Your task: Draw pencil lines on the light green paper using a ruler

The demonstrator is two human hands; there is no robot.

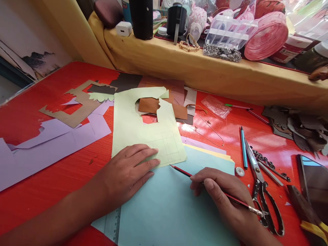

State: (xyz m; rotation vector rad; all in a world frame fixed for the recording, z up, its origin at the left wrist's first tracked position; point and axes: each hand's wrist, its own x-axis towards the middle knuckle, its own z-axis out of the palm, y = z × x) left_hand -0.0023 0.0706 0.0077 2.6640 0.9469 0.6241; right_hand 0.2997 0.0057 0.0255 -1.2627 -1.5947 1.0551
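My left hand (133, 165) lies flat with its fingers stretched over the lower edge of a pale green paper (128, 130). That paper has a ragged hole cut in its upper part and a faint pencil grid near its lower right. Between the thumb and fingers of my right hand (222, 191) is a red and black pencil (180, 169), its tip at the green paper's bottom edge. Blue paper (159, 212) spreads beneath both hands, with yellow and lilac sheets showing under its top edge. A clear ruler (116, 223) pokes out at the blue paper's lower left.
Scissors (257, 174), a blue pen (243, 147) and a phone (314, 184) lie at right. Cut lilac paper (69, 150) and a brown paper frame (71, 114) are at left. Leather scraps (294, 126) sit at far right. A crowded ledge (159, 65) runs along the back.
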